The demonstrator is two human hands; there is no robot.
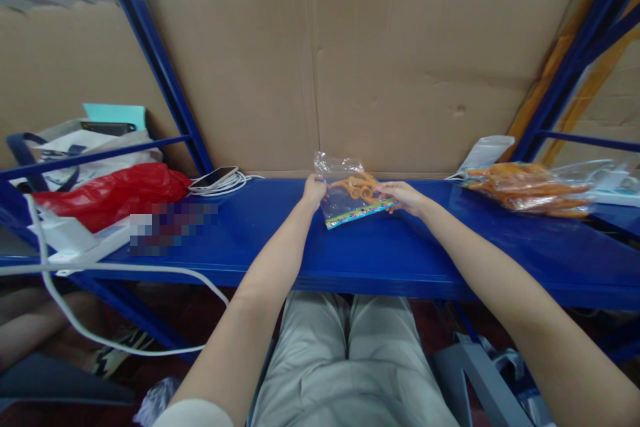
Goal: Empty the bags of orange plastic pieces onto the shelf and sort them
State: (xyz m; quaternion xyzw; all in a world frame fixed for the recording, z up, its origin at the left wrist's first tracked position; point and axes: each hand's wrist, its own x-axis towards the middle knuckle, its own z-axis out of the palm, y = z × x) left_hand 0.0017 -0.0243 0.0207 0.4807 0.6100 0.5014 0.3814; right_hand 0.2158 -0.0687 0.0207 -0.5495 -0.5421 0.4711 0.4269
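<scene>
Working at centre of frame, on or just over blue shelf (250,220). Pinching left edge of clear bag (335,203) with left hand (314,190), with fingers and thumb drawn together on the film. Holding right end of same bag with right hand (406,195), with thumb uppermost and fingers curled beneath, beside coloured strip (357,213). Cannot tell whether also gripping orange piece (363,183) there.

Located orange piece at centre of frame, between both hands, looped rather like scissor handles, against the clear film. Cannot tell whether wholly inside the bag. Noted loose, crumpled film above it, toward cardboard panel (425,67); noted coloured strip along lower edge of bag.

Progress, by judgement only: apparently partway through handling a single bagged piece. Done, seemingly: bringing piece and bag together. Left, seemingly: flattening the loose upper film and letting go; not yet set down, with both hands occupied. Cannot tell whether sealed or open, nor whether filling or merely checking.

Logged at right of frame, well apart from hands: pile of orange items (530,190) in clear wrapping. Similar in colour; cannot tell whether finished or waiting. Logged at left of frame, seemingly unrelated: red plastic bag (123,193), phone (215,177), coiled white cable (231,181).
</scene>
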